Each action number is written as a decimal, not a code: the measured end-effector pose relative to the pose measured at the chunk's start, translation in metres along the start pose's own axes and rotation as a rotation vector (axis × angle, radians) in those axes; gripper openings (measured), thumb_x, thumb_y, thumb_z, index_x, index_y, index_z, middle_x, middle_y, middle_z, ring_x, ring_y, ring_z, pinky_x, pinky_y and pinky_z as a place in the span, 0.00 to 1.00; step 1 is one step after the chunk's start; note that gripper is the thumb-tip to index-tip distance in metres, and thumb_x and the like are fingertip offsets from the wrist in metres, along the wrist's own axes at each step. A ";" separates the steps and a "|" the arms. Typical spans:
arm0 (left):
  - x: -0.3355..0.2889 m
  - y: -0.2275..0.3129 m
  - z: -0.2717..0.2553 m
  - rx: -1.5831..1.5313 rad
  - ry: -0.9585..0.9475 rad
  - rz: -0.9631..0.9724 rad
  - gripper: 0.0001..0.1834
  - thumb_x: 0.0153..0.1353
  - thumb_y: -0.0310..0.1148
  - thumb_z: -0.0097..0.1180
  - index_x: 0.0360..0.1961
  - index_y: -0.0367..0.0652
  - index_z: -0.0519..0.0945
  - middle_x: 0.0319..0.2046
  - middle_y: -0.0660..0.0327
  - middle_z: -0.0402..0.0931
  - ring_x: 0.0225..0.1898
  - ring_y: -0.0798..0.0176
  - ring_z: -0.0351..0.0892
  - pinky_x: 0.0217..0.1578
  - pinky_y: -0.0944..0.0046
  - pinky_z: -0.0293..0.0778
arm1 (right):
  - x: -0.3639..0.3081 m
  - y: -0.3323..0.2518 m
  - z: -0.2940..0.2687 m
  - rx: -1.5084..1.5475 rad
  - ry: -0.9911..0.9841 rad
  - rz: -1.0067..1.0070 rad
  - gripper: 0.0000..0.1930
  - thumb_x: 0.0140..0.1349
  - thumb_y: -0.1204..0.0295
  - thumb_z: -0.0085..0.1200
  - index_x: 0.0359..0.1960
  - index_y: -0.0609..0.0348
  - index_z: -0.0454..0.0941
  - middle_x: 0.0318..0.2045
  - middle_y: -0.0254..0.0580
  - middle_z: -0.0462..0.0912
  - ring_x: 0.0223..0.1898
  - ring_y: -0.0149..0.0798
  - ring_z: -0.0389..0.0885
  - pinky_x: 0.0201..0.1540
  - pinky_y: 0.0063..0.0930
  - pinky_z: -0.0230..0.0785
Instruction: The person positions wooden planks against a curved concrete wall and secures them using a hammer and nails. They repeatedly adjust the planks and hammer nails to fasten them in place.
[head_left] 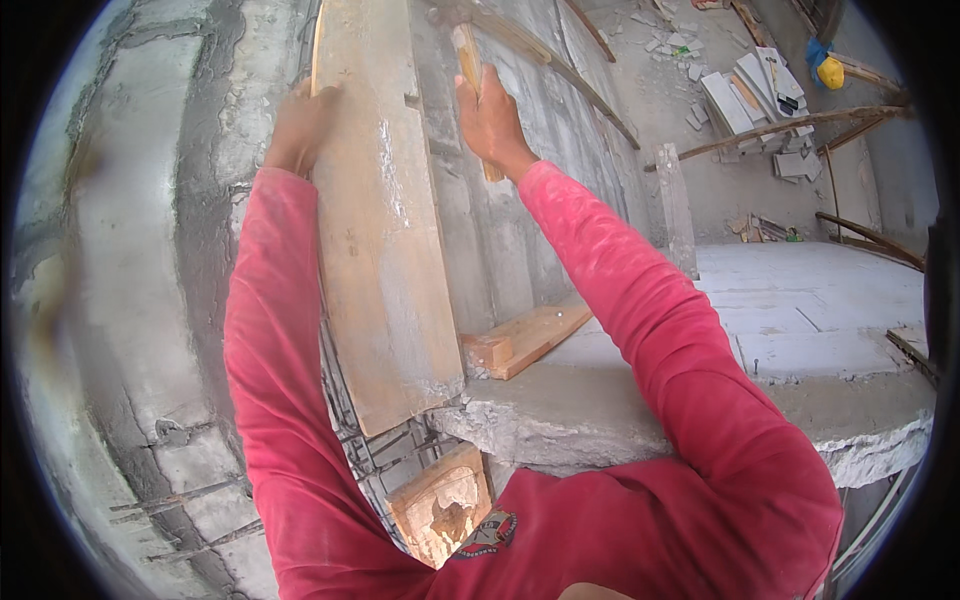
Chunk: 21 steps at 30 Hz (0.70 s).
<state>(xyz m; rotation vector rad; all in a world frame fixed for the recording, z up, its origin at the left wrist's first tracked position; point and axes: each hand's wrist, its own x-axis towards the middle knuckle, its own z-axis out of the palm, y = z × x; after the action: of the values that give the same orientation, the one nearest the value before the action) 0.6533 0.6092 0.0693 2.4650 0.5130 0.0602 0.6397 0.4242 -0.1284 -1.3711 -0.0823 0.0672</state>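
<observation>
Head view: the left hand [300,128] grips the left edge of the board [380,260], apparently to steady it; the board runs near to far, passing between the hands. The right hand [495,125] clasps a wooden handle [465,55], seemingly for control.

Left arm [275,300], sleeved in red, is pointing forward, bowing slightly outward; left hand [300,125] is lying at far end, thumb pointing inward, other fingers mostly hiding, so grip is remaining hard to judge. Right arm [640,270], likewise sleeved, is slanting from lower right toward upper centre; right hand [490,120] is forming firm, curled grip.
</observation>
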 end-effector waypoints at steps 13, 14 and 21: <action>-0.006 0.002 -0.002 0.066 -0.056 -0.030 0.21 0.72 0.35 0.58 0.60 0.32 0.79 0.43 0.56 0.85 0.39 0.65 0.85 0.41 0.63 0.81 | -0.010 -0.012 0.022 0.164 0.120 0.066 0.21 0.78 0.58 0.44 0.54 0.68 0.69 0.41 0.74 0.84 0.45 0.72 0.84 0.49 0.59 0.73; -0.004 0.013 0.000 0.077 -0.062 -0.018 0.21 0.72 0.35 0.58 0.60 0.32 0.79 0.43 0.57 0.85 0.39 0.65 0.85 0.40 0.63 0.81 | -0.004 0.016 0.031 0.040 0.005 0.068 0.20 0.78 0.58 0.44 0.52 0.67 0.69 0.41 0.75 0.83 0.45 0.72 0.84 0.49 0.59 0.73; -0.004 0.010 0.005 0.123 -0.005 0.021 0.23 0.68 0.36 0.61 0.59 0.31 0.80 0.43 0.53 0.86 0.40 0.62 0.86 0.42 0.61 0.81 | 0.010 0.009 0.031 0.058 0.088 0.042 0.21 0.77 0.57 0.45 0.53 0.67 0.69 0.42 0.72 0.83 0.42 0.70 0.85 0.48 0.59 0.74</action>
<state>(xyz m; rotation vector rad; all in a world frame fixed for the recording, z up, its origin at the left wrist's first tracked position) 0.6540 0.5972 0.0713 2.5896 0.5023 0.0321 0.6464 0.4574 -0.1312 -1.3161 0.0218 0.0438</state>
